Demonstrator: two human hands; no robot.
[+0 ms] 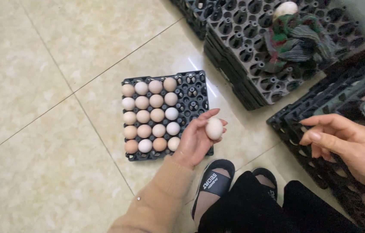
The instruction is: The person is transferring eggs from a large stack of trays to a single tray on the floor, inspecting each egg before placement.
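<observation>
Nearest the camera: black trousers and two black open-toe slide sandals (pixel 215 181) w/ feet in them, on the glossy beige tiled floor (pixel 40 86). Just above, the left hand (pixel 197 138) in a tan knit sleeve, palm up, fingers curled round one pale cream egg (pixel 214 128), held by thumb and fingertips over the near right corner of a black plastic egg tray (pixel 193 92) lying flat on the floor. The right hand (pixel 342 140) is at the right, holding nothing, fingers loosely bent and pointing left, hovering over a stack of empty black plastic egg trays (pixel 320 168) at the frame's right edge; can't tell if it touches them. The floor tray's left four columns are filled w/ brown, tan and white eggs (pixel 150 115), approx. twenty; the right-hand cups are bare. Farther back, a taller stack of black egg trays (pixel 243 51) sits top centre, w/ a crumpled green, red and grey striped cloth (pixel 296 41) on it and one whitish egg (pixel 286 8) just beyond the cloth.
</observation>
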